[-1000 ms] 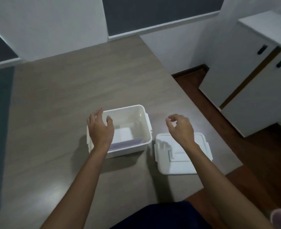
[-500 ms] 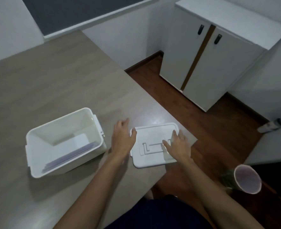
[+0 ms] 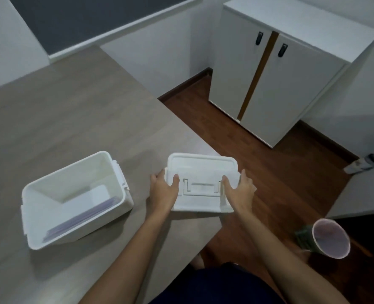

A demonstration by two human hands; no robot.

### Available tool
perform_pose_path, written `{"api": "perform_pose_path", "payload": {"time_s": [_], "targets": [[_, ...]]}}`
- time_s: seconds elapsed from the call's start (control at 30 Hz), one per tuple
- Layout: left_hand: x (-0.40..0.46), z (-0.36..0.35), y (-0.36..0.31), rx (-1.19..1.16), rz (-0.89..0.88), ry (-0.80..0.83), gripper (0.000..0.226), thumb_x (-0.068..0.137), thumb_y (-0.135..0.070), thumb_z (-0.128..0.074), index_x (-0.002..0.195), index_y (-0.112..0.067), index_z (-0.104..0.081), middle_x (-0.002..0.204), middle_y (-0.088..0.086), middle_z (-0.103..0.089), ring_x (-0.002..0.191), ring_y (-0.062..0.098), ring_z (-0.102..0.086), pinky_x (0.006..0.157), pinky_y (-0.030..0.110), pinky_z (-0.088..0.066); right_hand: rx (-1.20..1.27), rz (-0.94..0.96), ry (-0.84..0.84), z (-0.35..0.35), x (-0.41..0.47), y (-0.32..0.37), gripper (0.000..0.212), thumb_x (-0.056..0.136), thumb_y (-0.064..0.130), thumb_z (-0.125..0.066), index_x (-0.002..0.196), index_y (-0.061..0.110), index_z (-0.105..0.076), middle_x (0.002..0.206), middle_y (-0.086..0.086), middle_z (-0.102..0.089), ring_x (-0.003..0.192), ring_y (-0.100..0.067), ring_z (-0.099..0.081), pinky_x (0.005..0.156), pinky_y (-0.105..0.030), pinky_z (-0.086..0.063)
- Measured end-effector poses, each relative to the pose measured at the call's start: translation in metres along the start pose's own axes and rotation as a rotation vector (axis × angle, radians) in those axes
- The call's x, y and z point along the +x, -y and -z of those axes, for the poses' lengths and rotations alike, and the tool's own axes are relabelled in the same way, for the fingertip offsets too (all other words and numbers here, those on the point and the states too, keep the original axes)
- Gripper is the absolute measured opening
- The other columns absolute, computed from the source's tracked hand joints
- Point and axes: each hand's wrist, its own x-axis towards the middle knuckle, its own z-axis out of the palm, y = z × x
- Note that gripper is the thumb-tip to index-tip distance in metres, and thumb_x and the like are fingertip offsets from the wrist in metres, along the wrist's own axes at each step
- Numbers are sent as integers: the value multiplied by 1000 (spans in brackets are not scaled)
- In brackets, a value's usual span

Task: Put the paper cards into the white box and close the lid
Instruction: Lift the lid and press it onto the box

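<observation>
The white box [image 3: 50, 216] stands open on the table at the left. Pale purple paper cards [image 3: 80, 218] lie inside it against the near wall. To its right, the white lid [image 3: 201, 170] with a flat handle is held near the table's corner, its near edge tilted up. My left hand [image 3: 163, 190] grips the lid's left side, thumb on top. My right hand [image 3: 240, 191] grips its right side the same way.
The grey-brown table [image 3: 72, 119] ends just right of the lid, with wooden floor [image 3: 269, 172] beyond. A white cabinet [image 3: 280, 69] stands at the back right. A pink-rimmed bin [image 3: 331, 238] sits on the floor at the lower right.
Both hands have moved from the box to the lid and taken hold of its two sides. The lid has lifted off the table. The view has swung right.
</observation>
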Motion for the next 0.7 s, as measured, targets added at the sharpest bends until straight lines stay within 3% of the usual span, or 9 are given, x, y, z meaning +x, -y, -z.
{"api": "perform_pose_path", "payload": {"time_s": [0.1, 0.27, 0.37, 0.53, 0.7], "targets": [[6, 32, -29, -33, -136, -139, 49, 87, -35, -56, 133, -17, -52, 123, 9, -49, 108, 29, -57, 96, 34, -45, 186, -54, -39, -1, -2, 34, 78, 83, 59, -59, 146, 18, -39, 143, -10, -41, 131, -31, -42, 108, -50, -39], [11, 113, -40, -40, -211, -399, 54, 84, -35, -60, 135, -18, -51, 121, 8, -49, 111, 24, -55, 91, 27, -42, 375, 118, -28, -14, -21, 117, 63, 81, 50, -69, 133, 19, -53, 115, 3, -43, 104, -16, -50, 96, -34, -46], [11, 167, -12, -60, -131, -534, 58, 82, -37, -64, 135, -16, -51, 122, 8, -49, 111, 24, -56, 90, 26, -42, 391, 308, 54, -34, -42, 168, 62, 76, 47, -74, 130, 22, -55, 109, 3, -43, 100, -16, -52, 88, -27, -45], [3, 240, 61, -26, 54, -660, 62, 78, -43, -68, 132, -15, -56, 121, 9, -51, 110, 26, -56, 92, 32, -44, 265, 570, 221, -82, -86, 228, 64, 69, 54, -77, 120, 20, -58, 108, 0, -43, 106, -20, -50, 93, -32, -46], [0, 265, 137, 66, 263, -568, 69, 73, -50, -70, 130, -14, -55, 123, 12, -54, 118, 29, -49, 96, 36, -42, -71, 680, 335, -134, -125, 246, 75, 68, 66, -70, 122, 15, -56, 116, -9, -47, 114, -30, -44, 93, -39, -43]]}}
